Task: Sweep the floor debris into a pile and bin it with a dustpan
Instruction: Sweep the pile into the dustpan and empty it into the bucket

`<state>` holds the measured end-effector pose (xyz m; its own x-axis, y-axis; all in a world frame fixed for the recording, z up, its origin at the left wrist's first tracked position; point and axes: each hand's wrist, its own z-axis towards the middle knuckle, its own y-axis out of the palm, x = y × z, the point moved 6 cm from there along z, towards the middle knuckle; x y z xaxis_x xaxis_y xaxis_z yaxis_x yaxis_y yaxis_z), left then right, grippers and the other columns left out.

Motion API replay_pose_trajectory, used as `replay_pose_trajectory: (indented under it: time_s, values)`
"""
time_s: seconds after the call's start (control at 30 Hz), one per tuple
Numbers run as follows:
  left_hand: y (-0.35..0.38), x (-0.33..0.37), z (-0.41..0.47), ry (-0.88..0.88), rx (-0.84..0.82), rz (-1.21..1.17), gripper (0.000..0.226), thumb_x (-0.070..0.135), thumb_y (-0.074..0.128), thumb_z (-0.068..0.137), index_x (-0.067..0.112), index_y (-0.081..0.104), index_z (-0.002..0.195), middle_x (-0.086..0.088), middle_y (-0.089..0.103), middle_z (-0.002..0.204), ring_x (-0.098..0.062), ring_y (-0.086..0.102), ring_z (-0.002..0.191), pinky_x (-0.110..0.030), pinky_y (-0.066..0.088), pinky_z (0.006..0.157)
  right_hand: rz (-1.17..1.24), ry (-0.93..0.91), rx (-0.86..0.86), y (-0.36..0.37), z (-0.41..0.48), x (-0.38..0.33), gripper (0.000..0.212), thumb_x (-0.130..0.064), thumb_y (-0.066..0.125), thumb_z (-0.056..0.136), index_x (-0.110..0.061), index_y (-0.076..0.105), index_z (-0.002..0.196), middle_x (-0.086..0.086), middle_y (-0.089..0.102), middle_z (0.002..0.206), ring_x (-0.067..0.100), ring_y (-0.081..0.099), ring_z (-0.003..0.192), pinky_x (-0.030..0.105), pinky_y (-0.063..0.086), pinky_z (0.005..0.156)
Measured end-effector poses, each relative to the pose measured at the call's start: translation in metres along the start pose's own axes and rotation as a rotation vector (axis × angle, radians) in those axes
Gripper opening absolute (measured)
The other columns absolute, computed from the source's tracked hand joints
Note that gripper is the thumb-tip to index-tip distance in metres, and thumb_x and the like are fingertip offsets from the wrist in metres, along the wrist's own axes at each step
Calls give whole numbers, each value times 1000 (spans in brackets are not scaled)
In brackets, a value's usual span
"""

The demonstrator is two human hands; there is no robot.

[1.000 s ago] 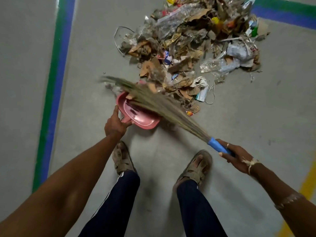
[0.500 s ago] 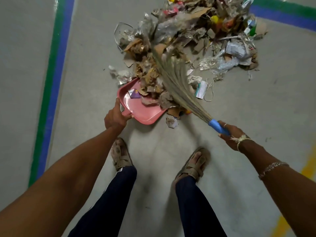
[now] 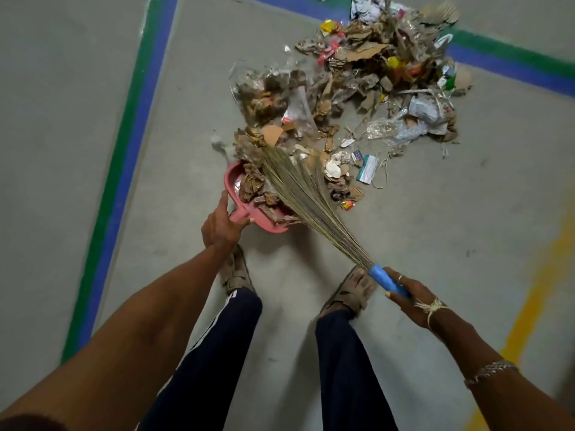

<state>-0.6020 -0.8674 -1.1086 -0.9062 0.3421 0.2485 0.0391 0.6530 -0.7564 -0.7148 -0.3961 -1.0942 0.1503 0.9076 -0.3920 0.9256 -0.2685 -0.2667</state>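
Note:
A pile of debris (image 3: 367,76), mostly torn cardboard, plastic film and wrappers, spreads over the grey floor ahead of me. A pink dustpan (image 3: 231,181) lies at its near edge with cardboard scraps in it. My left hand (image 3: 221,227) grips the dustpan's handle. My right hand (image 3: 407,295) grips the blue handle of a grass broom (image 3: 311,200). The broom's bristles lie across the dustpan's right side and the scraps in it.
My two sandalled feet (image 3: 351,290) stand just behind the dustpan. A green and blue floor stripe (image 3: 124,157) runs up the left and across the top right. A yellow line (image 3: 535,293) marks the floor at the right. No bin is in view.
The broom swept from the left up into the pile, then drew back, pulling more cardboard into the dustpan. The view has shifted, so the pile sits further right.

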Motion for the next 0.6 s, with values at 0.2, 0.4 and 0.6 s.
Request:
replay_pose_trajectory:
  time_s: [0.2, 0.4, 0.6]
  values:
    - [-96, 3, -78, -45, -6, -74, 106, 68, 75, 76, 31, 22, 160, -14, 70, 117, -36, 65, 107, -35, 45, 79, -20, -21, 36, -29, -101, -71, 55, -16, 68, 92, -13, 49, 144, 4, 55, 139, 20, 52, 127, 26, 35, 106]
    - [-218, 0, -160, -50, 15, -114, 107, 67, 76, 76, 30, 21, 160, -17, 70, 113, -38, 65, 104, -43, 52, 82, -52, -44, 132, -70, -215, -162, 37, -29, 62, 96, -21, 60, 132, -18, 58, 87, -2, 51, 74, 15, 40, 70]
    - [-306, -17, -238, -67, 130, -99, 103, 60, 77, 80, 31, 20, 161, -19, 68, 124, -40, 63, 113, -45, 50, 87, -191, -116, 253, -111, -289, -222, 34, -49, 49, 99, -29, 71, 116, -15, 57, 71, 10, 55, 65, 27, 44, 69]
